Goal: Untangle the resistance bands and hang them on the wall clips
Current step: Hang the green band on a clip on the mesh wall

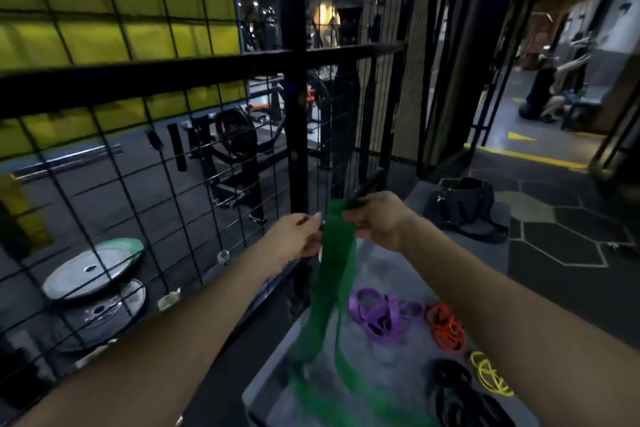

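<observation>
A wide green rubber band (pixel 334 274); at five o'clock, purple (pixel 382 317), orange-red (pixel 446 329), yellow (pixel 490 374) and black (pixel 457 395) bands; black wire mesh (pixel 194 156) at ten.

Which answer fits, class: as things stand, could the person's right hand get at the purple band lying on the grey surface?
Probably not yet. The right hand grips the top of the green band, as does the left hand. The purple band lies uncovered below, so once the hand lets go the way looks free.
</observation>
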Motion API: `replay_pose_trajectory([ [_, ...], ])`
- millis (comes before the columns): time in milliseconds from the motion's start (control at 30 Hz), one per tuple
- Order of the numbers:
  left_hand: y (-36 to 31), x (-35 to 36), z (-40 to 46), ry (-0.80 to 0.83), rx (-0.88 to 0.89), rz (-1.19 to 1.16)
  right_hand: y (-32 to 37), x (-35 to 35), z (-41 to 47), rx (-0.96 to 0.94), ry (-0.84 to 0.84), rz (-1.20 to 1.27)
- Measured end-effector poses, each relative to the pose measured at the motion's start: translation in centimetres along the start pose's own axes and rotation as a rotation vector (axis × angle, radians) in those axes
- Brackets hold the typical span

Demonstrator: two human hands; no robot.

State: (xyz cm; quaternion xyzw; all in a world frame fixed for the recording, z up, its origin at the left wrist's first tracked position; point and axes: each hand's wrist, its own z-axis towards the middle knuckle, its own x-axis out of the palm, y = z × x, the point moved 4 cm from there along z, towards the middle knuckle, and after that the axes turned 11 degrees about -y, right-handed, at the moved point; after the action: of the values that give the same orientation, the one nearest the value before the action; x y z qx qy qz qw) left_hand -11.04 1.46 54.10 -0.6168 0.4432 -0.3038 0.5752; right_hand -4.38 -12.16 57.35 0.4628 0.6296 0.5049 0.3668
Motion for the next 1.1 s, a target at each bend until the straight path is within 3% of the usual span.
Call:
replay_pose_trajectory([
  [167, 1.0, -1.7, -4.7, 0.096, -0.023, -0.127, 2.9, 4.5, -1.9, 0.026, -0.016, 0.243],
  [300, 1.3, -3.4, -7.1, 0.11, 0.106, -0.022, 7.5, 7.4, -2.5, -0.044, 0.059, 0.402],
  [400, 0.3, -6.3, -7.7, -0.018, 0.138, 0.093, 10.1, 7.8, -2.9, -0.074, 0.088, 0.485],
  [533, -3.1, -10.6, -8.4, -0.193, 0.181, -0.032, 11.5, 7.7, -2.4, -0.043, 0.114, 0.562],
  [767, -12.7, -13.7, -11.4, -0.221, 0.366, -0.21, 10.4, 8.2, -1.7, 0.094, 0.155, 0.455],
  [900, -17.4, -13.7, -13.0, -0.251, 0.428, -0.072, 10.2, 9.8, -3.3, 0.133, 0.427, 0.269],
  [967, -19.3, -13.8, -13.6, -0.297, 0.45, -0.016, 11.8, 10.6, -4.2, -0.148, 0.485, -0.011],
  [1033, -21.0, -13.9, -14.2, -0.366, 0.455, 0.052, 15.0, 11.7, -6.0, -0.593, 0.462, -0.274],
  [1100, -22.6, -14.2, -15.1, -0.447, 0.454, 0.107, 17.8, 13.2, -8.7, -0.779, 0.61, -0.278],
])
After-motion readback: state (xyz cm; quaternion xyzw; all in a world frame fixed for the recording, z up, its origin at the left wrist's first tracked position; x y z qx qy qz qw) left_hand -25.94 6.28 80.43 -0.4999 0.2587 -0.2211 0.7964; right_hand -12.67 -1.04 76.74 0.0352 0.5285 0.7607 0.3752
